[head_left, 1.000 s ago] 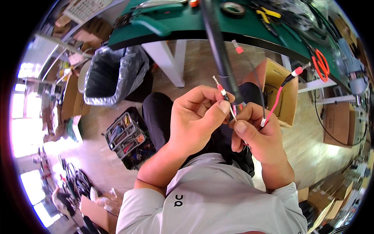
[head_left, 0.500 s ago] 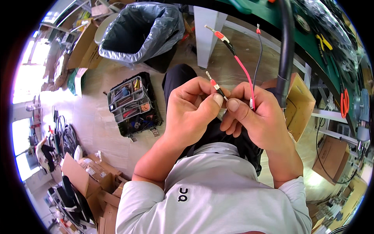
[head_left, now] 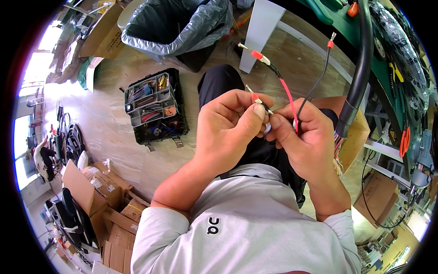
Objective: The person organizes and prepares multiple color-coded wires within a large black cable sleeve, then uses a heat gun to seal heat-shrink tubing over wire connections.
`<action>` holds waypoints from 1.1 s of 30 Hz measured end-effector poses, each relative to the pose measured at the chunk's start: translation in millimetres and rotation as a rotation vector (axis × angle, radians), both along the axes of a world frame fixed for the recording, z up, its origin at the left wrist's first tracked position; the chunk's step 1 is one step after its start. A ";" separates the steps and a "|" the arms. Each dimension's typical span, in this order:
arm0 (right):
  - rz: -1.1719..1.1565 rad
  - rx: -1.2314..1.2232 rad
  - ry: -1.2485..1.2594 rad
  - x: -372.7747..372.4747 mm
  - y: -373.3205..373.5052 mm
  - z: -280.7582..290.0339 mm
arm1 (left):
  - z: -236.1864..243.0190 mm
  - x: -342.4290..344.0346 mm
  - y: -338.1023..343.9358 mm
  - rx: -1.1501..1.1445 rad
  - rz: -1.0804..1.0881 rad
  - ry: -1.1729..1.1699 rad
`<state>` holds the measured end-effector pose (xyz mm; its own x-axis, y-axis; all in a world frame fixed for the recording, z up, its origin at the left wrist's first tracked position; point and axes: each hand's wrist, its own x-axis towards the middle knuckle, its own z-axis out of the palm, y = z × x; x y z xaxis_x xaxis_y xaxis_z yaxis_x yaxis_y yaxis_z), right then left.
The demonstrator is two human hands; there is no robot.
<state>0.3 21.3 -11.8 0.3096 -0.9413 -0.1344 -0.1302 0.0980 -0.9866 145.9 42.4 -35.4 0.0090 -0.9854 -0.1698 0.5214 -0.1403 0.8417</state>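
Observation:
In front of my lap, my left hand is closed in a pinch on a thin black wire with a red-collared crimp terminal and a white sleeve. My right hand meets it fingertip to fingertip, closed on the wires coming from the other side. Out of its grip rises a red wire, ending in a red and white sleeve and a bare metal tip. Beside that, a thin black wire with a red-collared terminal bends up to the right. A small pale bit shows between the hands, too hidden to name.
A thick black cable hangs at the right, coloured strands at its lower end. Behind it stands a green-topped workbench with pliers. A lined bin and an open toolbox are on the floor; cardboard boxes lie lower left.
The view has shifted, bringing coloured strands at the thick cable's end into sight. The thin black wire leans further right. Both hands keep their pinch, with the left-hand terminal tilted a little lower.

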 end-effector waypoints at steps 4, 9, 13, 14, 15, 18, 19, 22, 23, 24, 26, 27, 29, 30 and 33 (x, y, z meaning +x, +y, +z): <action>-0.007 0.010 0.010 -0.8 -0.7 1.7 | -0.1 -0.2 -1.5 0.013 -0.003 0.027; -0.009 -0.022 -0.003 -1.5 -0.4 -4.7 | -3.9 0.6 -2.0 0.023 -0.026 0.101; -0.007 -0.044 0.008 -0.3 -0.8 -5.6 | -4.8 -0.9 -2.0 0.033 -0.015 0.106; -0.005 -0.033 0.005 -0.6 -0.7 -5.8 | -4.3 -1.4 -2.1 0.042 -0.013 0.108; -0.004 -0.022 0.002 -1.1 -0.4 -5.8 | -3.1 -1.9 -2.5 0.051 -0.012 0.109; 0.004 0.003 -0.011 -2.0 -0.3 -5.1 | -2.8 -2.3 -3.2 0.054 -0.019 0.110; 0.007 0.010 -0.016 -2.4 -0.4 -4.6 | -3.0 -2.1 -3.6 0.050 -0.024 0.109; 0.027 0.036 -0.034 -3.6 -0.3 -4.4 | -5.7 -1.7 -3.8 0.028 -0.051 0.120; 0.029 0.044 -0.038 -4.1 -0.3 -3.8 | -4.6 -2.5 -4.3 0.028 -0.041 0.069; 0.032 0.053 -0.043 -4.4 -0.3 -3.5 | -2.9 -3.3 -5.0 0.028 -0.031 0.018; 0.043 0.095 -0.061 -5.7 -1.1 -3.8 | 0.4 -3.3 -6.3 0.006 -0.027 -0.126; 0.052 0.128 -0.074 -7.9 -2.4 -4.7 | 1.8 -2.8 -7.3 -0.016 -0.032 -0.218; 0.074 0.182 -0.110 -10.0 -3.4 -5.6 | -0.1 -3.5 -7.9 -0.076 -0.014 -0.332; 0.086 0.203 -0.135 -10.3 -3.6 -5.5 | -4.6 -4.4 -7.3 -0.114 0.009 -0.355; 0.110 0.259 -0.165 -12.6 -4.5 -5.5 | -5.2 -0.2 -9.5 -0.145 -0.046 -0.462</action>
